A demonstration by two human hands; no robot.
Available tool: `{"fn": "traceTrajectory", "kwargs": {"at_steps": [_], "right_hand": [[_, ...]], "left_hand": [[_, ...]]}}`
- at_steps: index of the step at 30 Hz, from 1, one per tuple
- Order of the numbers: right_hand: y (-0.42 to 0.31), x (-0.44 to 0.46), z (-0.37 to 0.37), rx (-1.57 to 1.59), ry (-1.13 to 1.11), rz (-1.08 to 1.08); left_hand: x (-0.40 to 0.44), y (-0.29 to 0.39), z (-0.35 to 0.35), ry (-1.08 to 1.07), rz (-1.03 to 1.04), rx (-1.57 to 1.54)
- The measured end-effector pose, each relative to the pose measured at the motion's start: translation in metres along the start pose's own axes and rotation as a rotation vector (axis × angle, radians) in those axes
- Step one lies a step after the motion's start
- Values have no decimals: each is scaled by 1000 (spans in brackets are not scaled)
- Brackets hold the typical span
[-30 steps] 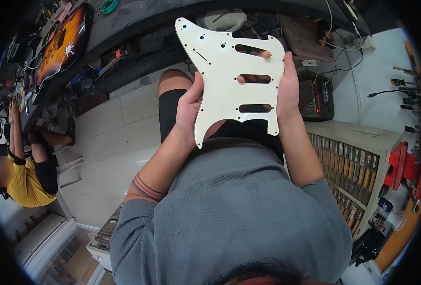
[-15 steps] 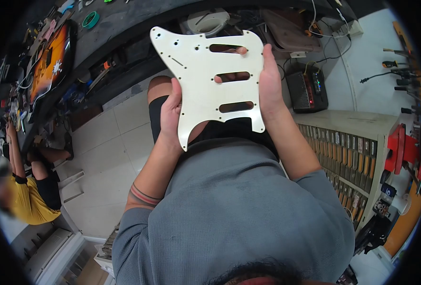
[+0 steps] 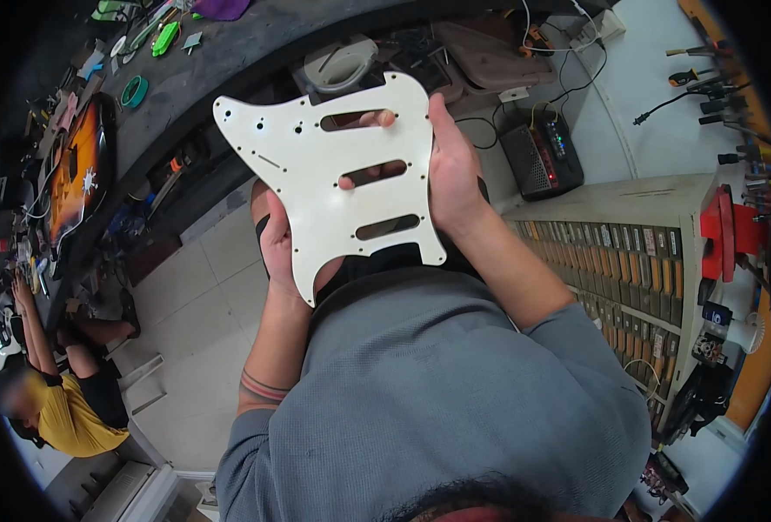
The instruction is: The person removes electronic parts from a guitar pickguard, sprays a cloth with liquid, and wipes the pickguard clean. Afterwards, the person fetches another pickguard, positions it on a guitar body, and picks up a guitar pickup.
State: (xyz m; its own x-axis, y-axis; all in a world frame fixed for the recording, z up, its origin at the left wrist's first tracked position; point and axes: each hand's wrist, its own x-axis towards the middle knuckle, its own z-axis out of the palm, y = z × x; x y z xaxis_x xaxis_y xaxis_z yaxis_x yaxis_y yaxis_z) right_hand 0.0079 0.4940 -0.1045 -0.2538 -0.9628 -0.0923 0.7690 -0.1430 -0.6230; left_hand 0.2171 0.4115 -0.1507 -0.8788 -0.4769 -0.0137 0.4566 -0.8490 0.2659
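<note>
Grey textured cloth nearest — a short-sleeved shirt [image 3: 437, 391], filling the lower middle. Just beyond, held face-up above dark shorts [image 3: 383, 259], a cream-white pickguard [image 3: 324, 196], smooth and faintly glossy, with three long slots, a narrow slit and small holes along the rim. Gripped from both sides: left hand [image 3: 278, 244] closed around the left edge, thumb in front; right hand [image 3: 457, 178] closed around the right edge, thumb along the rim. Fingertips [image 3: 384, 117] showing through the upper and middle slots, hard to tell which hand's.

Below, pale floor tiles [image 3: 203, 322] with thin joints. On the right, a beige cabinet [image 3: 637, 198], packed in two visible tiers with narrow upright pieces [image 3: 607, 252], grey and tan, markings too small to read. Past it, a dark amplifier-like box [image 3: 524, 157] with lit red and green lights. Under the black bench [image 3: 194, 65], a white tub [image 3: 318, 76], contents unclear, near a brownish bin [image 3: 490, 61]. On the dull bench top, a teal ring [image 3: 126, 97], a bright green object [image 3: 166, 39] and — farther left — a sunburst guitar body [image 3: 81, 178] among crowded clutter. Beyond, a person in a yellow shirt [image 3: 76, 422], arms stretched toward the bench.
</note>
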Motion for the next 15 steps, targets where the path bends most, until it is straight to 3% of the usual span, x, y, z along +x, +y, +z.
{"fn": "traceTrajectory", "kwargs": {"at_steps": [9, 15], "right_hand": [[0, -6, -13, 156, -348, 34], [-1, -12, -11, 122, -278, 16]], "left_hand": [[-5, 0, -7, -83, 23, 2], [-7, 3, -19, -133, 23, 31]]}}
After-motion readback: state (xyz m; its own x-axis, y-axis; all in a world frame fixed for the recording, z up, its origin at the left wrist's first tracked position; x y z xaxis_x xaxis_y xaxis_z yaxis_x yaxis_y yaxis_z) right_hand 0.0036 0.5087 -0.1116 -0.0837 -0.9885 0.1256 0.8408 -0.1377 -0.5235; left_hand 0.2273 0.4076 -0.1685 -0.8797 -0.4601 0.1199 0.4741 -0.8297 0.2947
